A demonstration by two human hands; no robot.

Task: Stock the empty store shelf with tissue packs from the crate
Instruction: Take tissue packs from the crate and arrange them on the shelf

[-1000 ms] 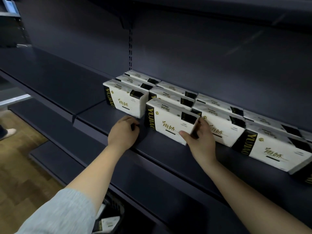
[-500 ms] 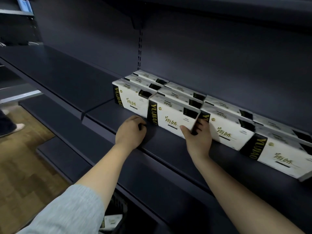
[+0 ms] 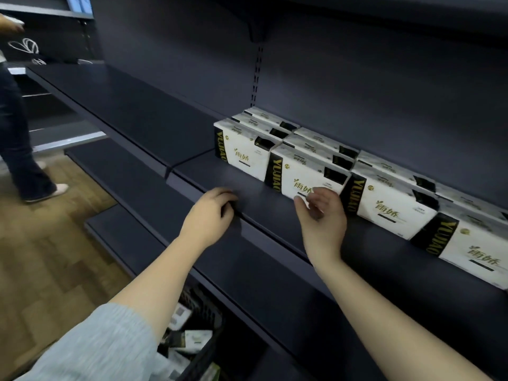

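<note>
Standing along the dark shelf (image 3: 275,207) is a block of white tissue packs with black side bands, lined up in columns running from front to back. Four packs form the front row: the leftmost pack (image 3: 243,151), the second pack (image 3: 305,176), the third pack (image 3: 384,204) and the fourth pack (image 3: 467,243), which is cut off at the frame's right edge. Behind the first two front packs two more packs each can be counted; further right the back rows blur and no firm count is possible. Each black band reads "YUJIAO" in gold letters running vertically, and each white face carries two gold Chinese characters above a line of small print too fine to read.

The left hand (image 3: 209,215) rests on the front lip of the shelf with its fingers curled over the edge, holding no pack. The right hand (image 3: 323,215) is raised just in front of the second pack, its fingers loosely spread and relaxed; whether the fingertips touch the pack cannot be told.

One black crate (image 3: 203,350) sits on the floor below, with several more packs lying loose inside; their number is unclear. One other person's legs (image 3: 19,144) stand at far left on the wooden floor (image 3: 55,257).
</note>
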